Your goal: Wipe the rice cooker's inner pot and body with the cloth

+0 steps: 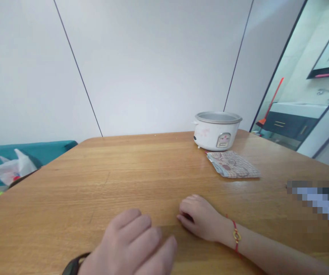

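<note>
My left hand (134, 244), with a dark band at the wrist, is curled loosely above the wooden table (124, 164) at the bottom of the view. It is slightly blurred, and no object shows in it. My right hand (200, 217) rests on the tabletop to its right, fingers curled in and thumb below them, with nothing visible between them. A red cord bracelet (236, 235) circles that wrist. Beyond my right hand lies a folded checked cloth (233, 164). Just behind the cloth stands a white rice cooker (216, 131) without a lid.
A pixelated dark and bluish item (321, 200) lies at the table's right side. To the left, a white plastic bag (10, 170) sits on a teal seat (52, 149). Pale wall panels (153, 68) rise behind the table. An orange broom (271, 103) and sink cabinet (290, 124) show through a doorway.
</note>
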Available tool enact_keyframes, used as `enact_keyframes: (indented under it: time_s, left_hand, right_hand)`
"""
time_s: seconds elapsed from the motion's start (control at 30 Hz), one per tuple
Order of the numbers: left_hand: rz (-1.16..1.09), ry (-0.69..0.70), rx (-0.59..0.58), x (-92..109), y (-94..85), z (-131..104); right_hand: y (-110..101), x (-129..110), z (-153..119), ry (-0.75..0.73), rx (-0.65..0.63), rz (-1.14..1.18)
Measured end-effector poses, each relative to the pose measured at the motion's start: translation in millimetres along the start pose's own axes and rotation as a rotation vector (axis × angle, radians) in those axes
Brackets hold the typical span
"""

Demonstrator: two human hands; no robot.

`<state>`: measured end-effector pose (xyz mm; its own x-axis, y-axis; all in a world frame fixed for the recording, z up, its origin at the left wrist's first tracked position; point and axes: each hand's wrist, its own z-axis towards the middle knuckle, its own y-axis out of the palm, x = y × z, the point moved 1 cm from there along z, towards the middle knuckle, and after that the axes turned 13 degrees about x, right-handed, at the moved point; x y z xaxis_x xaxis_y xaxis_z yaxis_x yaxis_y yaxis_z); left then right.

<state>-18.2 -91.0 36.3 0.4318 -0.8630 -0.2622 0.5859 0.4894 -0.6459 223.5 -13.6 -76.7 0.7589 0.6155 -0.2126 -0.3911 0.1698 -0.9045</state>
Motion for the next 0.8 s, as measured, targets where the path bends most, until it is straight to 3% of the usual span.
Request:
enact_keyframes:
  time_s: [0.1,0.2,0.3,0.47,0.8]
  left_hand:
    - [0.062,0.103,-0.007,-39,45.9,-19]
    - [0.067,0.022,-0.048,-68,69.1,-45]
    - [0.049,-0.122,-0.064,-79,71.9,-62]
    - [0.014,-0.294,-0.029,-84,67.9,-66]
    - [-0.057,-0.377,-0.19,-82,66.1,-64]
  right_hand:
    - [2,-1,1,0.005,0.01,-0.006]
    - [1,-2,2,0.014,0.01,0.005]
    - [-1,-2,3,0.034,0.006,0.025]
    - [-4,0,4,0.064,-0.004,0.045]
    - [-7,-1,5,0.043,0.006,0.031]
